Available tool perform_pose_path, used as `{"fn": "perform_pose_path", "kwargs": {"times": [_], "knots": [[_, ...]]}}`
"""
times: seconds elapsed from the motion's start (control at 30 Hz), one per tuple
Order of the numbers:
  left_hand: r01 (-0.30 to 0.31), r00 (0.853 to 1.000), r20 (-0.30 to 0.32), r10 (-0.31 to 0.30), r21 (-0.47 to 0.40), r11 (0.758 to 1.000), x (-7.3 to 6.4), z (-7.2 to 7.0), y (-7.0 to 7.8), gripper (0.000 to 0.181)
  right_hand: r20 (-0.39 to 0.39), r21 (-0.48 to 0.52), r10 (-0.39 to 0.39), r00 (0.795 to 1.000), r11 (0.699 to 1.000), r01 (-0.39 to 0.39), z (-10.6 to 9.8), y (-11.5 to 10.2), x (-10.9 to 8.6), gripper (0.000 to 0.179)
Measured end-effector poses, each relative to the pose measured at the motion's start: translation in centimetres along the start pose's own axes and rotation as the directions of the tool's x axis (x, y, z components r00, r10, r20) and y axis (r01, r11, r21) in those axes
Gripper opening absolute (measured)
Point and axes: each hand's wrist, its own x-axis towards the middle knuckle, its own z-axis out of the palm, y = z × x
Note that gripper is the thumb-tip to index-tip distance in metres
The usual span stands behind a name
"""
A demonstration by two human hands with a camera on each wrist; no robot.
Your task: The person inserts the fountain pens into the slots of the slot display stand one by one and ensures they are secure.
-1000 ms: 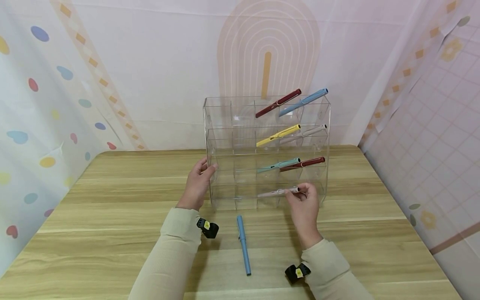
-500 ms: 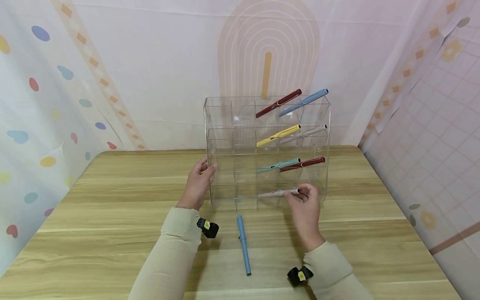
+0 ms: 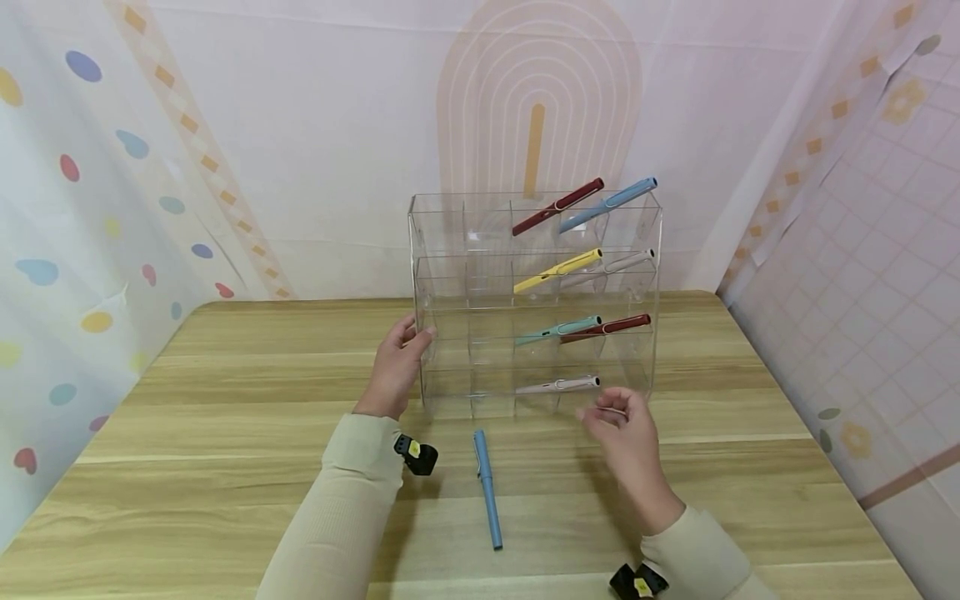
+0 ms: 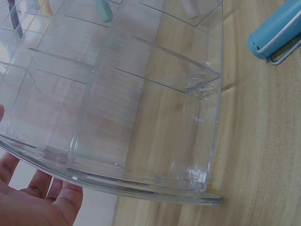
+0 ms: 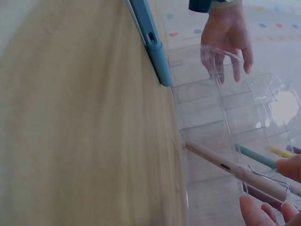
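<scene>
A clear acrylic pen rack with rows of compartments stands on the table. My left hand grips its left side wall, thumb at the front and fingers behind; the left wrist view shows those fingers outside the panel. Slanting in the bottom row, third column, is a pale pinkish capped pen with a wire clip. Just below and right of its cap end hovers my right hand, fingers loosely bent, holding nothing. A blue capped pen lies on the table in front of the rack, between my forearms.
Higher rows hold dark red, light blue, yellow, pale grey, teal and red pens, all on the right half. The wooden table meets patterned curtains at the back and sides.
My right hand has let go of the pale pen and drawn back down and to the right. That pen stays in its compartment; my left hand keeps its place on the rack.
</scene>
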Motion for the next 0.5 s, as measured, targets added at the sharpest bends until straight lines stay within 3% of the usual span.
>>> {"fn": "perform_pose_path", "kwargs": {"times": [0.27,0.5], "knots": [[-0.048,0.999,-0.005,0.048,0.027,0.998,-0.4,0.0,0.0,0.053,0.146,-0.076,0.013,0.989,0.997,-0.002,0.8,0.6,-1.4,0.033],[-0.019,1.000,0.005,0.019,-0.009,1.000,-0.2,0.0,0.0,0.051,0.253,-0.176,0.013,0.967,0.984,0.032,2.2,0.7,-1.9,0.033]]}}
